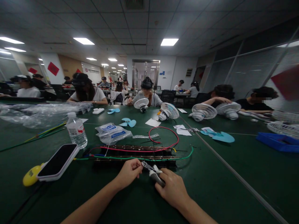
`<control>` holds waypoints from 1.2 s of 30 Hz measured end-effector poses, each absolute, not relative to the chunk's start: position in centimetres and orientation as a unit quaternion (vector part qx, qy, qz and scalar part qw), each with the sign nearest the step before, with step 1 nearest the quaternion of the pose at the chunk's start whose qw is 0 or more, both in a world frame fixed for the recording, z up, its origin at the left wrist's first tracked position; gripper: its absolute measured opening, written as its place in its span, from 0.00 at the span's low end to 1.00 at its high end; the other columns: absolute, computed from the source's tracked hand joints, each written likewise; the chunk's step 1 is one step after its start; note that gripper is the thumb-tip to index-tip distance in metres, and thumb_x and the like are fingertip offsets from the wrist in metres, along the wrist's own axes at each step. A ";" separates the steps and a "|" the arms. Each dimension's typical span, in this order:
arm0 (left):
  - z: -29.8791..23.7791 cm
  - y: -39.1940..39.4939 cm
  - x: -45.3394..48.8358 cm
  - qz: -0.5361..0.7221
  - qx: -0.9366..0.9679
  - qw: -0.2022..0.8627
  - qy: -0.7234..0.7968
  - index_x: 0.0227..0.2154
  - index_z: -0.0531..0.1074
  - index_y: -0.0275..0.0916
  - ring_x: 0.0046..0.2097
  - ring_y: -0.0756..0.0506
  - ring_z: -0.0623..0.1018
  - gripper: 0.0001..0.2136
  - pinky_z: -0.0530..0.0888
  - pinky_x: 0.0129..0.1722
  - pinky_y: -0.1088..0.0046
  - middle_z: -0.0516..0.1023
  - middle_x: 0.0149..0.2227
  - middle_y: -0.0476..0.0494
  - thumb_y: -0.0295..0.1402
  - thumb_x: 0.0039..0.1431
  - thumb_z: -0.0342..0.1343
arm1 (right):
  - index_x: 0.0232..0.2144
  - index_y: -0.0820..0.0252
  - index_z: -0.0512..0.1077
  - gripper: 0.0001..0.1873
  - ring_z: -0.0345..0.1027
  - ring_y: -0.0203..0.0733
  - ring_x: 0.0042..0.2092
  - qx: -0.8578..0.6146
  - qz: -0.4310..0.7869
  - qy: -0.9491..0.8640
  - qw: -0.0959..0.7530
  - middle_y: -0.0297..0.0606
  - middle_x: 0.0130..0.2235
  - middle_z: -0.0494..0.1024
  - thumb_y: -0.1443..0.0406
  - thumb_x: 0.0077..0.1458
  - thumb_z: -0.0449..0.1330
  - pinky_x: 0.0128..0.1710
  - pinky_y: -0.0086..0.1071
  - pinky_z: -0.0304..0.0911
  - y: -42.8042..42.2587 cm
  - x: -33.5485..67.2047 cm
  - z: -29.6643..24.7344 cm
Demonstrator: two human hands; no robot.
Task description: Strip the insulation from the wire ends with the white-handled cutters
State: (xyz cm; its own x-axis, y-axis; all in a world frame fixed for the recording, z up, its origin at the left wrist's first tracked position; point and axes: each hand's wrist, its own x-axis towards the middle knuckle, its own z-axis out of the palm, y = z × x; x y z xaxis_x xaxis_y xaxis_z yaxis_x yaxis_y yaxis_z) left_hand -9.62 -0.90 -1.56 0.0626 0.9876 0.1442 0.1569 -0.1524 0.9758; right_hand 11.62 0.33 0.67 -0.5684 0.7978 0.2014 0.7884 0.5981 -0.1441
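Note:
My right hand [172, 187] is wrapped round the grey and white handles of a pair of pliers [157, 176]. The metal jaws point up and left, close to the fingertips of my left hand [130, 171]. That hand is closed in a pinch, and whatever lies between its fingers is too small to make out. Just beyond both hands lies a black rail assembly [137, 152] with metal strips along it. A green wire [130, 159] runs along its near side. Behind that, a red wire [174, 140] loops up above the rails.
A water bottle [77, 130], a phone [59, 161] and a yellow rounded object [32, 175] stand at the left. Plastic bags [112, 133], blue fan blades [128, 122] and white fans [168, 111] lie farther back. A blue tray [277, 141] is at the right. Several people sit across the table.

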 end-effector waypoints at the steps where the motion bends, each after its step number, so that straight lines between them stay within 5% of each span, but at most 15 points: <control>1: -1.5 -0.9 -9.6 0.480 0.588 0.433 0.486 0.26 0.66 0.35 0.22 0.53 0.68 0.09 0.65 0.22 0.78 0.69 0.23 0.50 0.37 0.54 0.54 | 0.33 0.57 0.73 0.12 0.68 0.42 0.42 -0.448 0.019 -0.885 0.124 0.39 0.42 0.74 0.62 0.50 0.52 0.41 0.31 0.59 0.3 11.6 0.6; 14: -1.7 -0.7 -9.8 0.462 0.590 0.453 0.483 0.27 0.65 0.35 0.19 0.54 0.66 0.09 0.63 0.19 0.79 0.67 0.21 0.53 0.37 0.55 0.53 | 0.36 0.57 0.72 0.12 0.65 0.42 0.45 -0.434 0.021 -0.890 0.139 0.40 0.45 0.71 0.63 0.49 0.52 0.45 0.31 0.57 0.3 11.7 0.2; 36: -1.2 -1.3 -8.5 0.465 0.584 0.416 0.519 0.22 0.64 0.37 0.18 0.53 0.66 0.10 0.62 0.18 0.80 0.67 0.17 0.53 0.37 0.53 0.53 | 0.30 0.56 0.72 0.11 0.67 0.38 0.34 -0.536 0.047 -0.833 0.131 0.37 0.37 0.74 0.62 0.54 0.50 0.32 0.29 0.56 -1.0 10.3 1.8</control>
State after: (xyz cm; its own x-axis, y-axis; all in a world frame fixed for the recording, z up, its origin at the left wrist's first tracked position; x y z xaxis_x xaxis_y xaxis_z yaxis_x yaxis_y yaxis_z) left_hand -8.48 -1.32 -1.18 0.0293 0.9934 0.1110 0.2195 -0.1147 0.9688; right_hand 10.29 -1.02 1.83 -0.3908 0.9049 0.1688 0.8804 0.4209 -0.2182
